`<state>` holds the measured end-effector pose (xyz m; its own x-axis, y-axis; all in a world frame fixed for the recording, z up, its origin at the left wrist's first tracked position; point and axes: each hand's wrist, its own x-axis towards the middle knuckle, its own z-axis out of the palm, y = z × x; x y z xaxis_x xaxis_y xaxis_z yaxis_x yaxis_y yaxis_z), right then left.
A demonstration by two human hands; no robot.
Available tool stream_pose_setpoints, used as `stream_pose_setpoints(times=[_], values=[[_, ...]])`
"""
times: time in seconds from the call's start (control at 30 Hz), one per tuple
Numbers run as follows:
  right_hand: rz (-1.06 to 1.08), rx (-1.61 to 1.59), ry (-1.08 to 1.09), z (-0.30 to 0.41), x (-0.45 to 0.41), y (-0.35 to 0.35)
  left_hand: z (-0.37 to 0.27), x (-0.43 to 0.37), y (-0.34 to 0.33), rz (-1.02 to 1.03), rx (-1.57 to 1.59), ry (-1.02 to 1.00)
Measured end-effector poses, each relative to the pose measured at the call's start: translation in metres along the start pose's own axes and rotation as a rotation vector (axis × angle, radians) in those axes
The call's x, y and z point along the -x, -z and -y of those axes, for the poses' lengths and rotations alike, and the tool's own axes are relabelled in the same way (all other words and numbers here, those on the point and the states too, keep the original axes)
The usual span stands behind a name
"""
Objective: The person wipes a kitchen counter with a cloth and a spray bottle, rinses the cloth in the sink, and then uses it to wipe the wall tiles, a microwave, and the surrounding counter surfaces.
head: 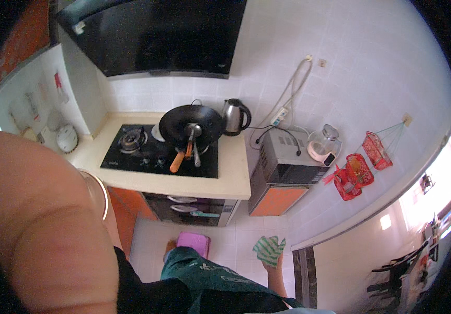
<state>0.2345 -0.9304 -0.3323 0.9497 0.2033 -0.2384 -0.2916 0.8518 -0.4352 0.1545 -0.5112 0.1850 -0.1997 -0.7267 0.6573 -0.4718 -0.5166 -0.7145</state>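
My left hand [49, 219] is raised very close to the camera and fills the lower left. A bangle [103, 194] circles its wrist; its fingers cannot be made out, nor whether they hold anything. Lower right, my right hand [274, 265] grips a green-and-white striped cloth [268, 248], held out over the tiled floor. Before me is a black gas hob [127, 159] set in a cream countertop [231, 184]. A black wok [172, 119] stands over its right burner. Inside it rest a wooden-handled turner [178, 161] and a metal ladle [197, 157], handles over the rim.
An electric kettle [232, 117] stands beside the wok. Farther right, a microwave oven [284, 151] carries a glass health pot [323, 144]. Red baskets [358, 168] hang on the wall. A range hood [162, 39] overhangs the hob. A pink box-like object [194, 241] sits on the floor.
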Motion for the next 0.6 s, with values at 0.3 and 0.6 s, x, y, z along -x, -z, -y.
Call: stream_pose_setpoints(times=[0.3, 0.6], values=[[0.148, -0.172, 0.036, 0.007, 0.007, 0.021, 0.013, -0.011, -0.033, -0.068, -0.019, -0.013], [0.039, -0.14, 0.139, 0.002, 0.0, 0.023, 0.025, -0.011, -0.059, -0.099, -0.068, 0.009]])
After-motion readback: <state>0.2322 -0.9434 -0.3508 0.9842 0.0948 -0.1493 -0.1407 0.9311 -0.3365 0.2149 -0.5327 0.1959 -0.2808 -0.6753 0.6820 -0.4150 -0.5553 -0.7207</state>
